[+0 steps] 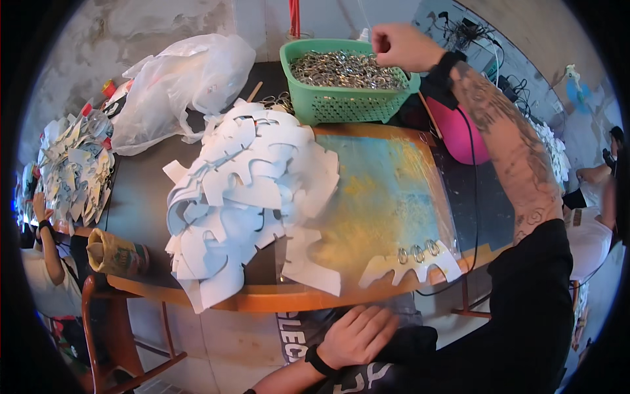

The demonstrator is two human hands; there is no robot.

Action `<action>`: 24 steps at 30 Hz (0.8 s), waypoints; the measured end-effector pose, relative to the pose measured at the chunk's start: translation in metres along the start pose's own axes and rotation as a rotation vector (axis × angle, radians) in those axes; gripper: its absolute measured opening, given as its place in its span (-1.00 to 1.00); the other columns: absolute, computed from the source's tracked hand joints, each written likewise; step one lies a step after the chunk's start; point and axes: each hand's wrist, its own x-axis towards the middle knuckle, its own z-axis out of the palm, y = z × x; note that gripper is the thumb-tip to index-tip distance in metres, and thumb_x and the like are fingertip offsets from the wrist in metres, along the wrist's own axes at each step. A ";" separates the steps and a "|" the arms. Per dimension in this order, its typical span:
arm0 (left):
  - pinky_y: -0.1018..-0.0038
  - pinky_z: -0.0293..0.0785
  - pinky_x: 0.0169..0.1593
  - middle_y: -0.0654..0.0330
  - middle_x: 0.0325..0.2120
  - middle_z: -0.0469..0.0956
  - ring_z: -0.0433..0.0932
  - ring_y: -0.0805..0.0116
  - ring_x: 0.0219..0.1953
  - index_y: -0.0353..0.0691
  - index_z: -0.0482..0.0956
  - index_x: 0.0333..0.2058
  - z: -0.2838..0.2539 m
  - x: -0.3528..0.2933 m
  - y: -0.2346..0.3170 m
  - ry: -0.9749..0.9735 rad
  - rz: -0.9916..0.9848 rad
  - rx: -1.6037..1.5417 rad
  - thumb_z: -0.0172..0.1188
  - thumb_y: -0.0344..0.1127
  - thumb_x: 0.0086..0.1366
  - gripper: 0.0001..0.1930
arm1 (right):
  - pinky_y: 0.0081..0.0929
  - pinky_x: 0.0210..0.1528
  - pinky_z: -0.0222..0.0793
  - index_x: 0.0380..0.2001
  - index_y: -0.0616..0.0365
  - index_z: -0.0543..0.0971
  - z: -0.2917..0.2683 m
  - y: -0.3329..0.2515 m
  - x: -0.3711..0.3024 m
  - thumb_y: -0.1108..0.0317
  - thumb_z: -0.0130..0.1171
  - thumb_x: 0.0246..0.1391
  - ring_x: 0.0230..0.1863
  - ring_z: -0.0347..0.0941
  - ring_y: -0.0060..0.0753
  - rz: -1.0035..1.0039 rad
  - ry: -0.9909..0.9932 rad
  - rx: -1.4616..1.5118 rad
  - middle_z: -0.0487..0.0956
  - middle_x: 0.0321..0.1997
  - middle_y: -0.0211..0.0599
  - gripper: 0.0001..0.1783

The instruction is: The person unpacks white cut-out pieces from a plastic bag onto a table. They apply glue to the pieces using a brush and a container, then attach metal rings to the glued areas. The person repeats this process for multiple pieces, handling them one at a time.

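My right hand (405,47) is over the far right of a green plastic basket (341,105) full of small metal clips or rings (348,71). Its fingers are curled in a pinch, and what they hold, if anything, cannot be made out. Below the table's near edge, my left hand (362,336) lies palm down on dark clothing, fingers loosely stretched. At the table's near right lies a white scalloped cutout (413,264) with three oval metal rings on it. A large pile of similar white cutouts (230,190) covers the middle of the table.
Under the single cutout is a paint-stained board (374,190). A clear plastic bag (184,85) stands back left, near another heap of cutouts (75,171). A pink round object (459,134) and a black cable (474,190) are at right. Other people sit at both sides.
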 end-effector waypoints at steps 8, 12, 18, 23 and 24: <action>0.17 0.48 0.13 0.02 0.02 0.58 0.62 0.10 0.00 -0.22 0.60 -0.03 0.012 0.008 0.017 -0.092 -0.067 0.118 0.41 -0.37 0.14 -0.61 | -0.52 -0.37 0.46 -0.31 0.30 0.67 0.001 -0.078 -0.143 0.46 0.26 0.01 -0.48 0.53 -0.58 0.126 -0.215 0.262 0.62 -0.51 -0.35 -0.84; 0.14 0.37 0.19 0.00 0.08 0.55 0.59 0.07 0.06 -0.19 0.62 -0.06 0.019 0.011 0.019 -0.095 -0.111 0.246 0.43 -0.32 0.12 -0.62 | -0.44 -0.31 0.52 -0.36 0.30 0.69 0.029 -0.103 -0.189 0.42 0.33 0.02 -0.45 0.61 -0.42 0.017 -0.280 0.331 0.67 -0.49 -0.24 -0.84; 0.05 0.15 0.31 -0.01 0.20 0.48 0.47 0.06 0.26 -0.19 0.62 -0.04 0.026 0.014 0.020 -0.162 -0.220 0.356 0.41 -0.13 0.15 -0.57 | -0.42 -0.27 0.50 -0.34 0.29 0.71 0.046 -0.146 -0.219 0.45 0.38 0.04 -0.39 0.63 -0.36 0.121 -0.475 0.614 0.71 -0.42 -0.22 -0.87; 0.06 0.03 0.34 -0.03 0.26 0.46 0.43 0.03 0.31 -0.21 0.62 -0.04 0.029 0.014 0.021 -0.198 -0.259 0.383 0.39 -0.04 0.17 -0.53 | -0.32 -0.26 0.52 -0.39 0.30 0.72 0.062 -0.153 -0.221 0.40 0.33 0.00 -0.40 0.64 -0.12 0.061 -0.464 0.541 0.68 -0.45 -0.06 -0.83; 0.06 0.03 0.35 -0.03 0.26 0.45 0.43 0.03 0.31 -0.21 0.62 -0.03 0.030 0.014 0.021 -0.196 -0.262 0.382 0.39 -0.04 0.18 -0.53 | -0.30 -0.26 0.52 -0.39 0.30 0.72 0.064 -0.153 -0.221 0.40 0.33 -0.01 -0.39 0.64 -0.09 0.059 -0.450 0.524 0.68 -0.45 -0.05 -0.83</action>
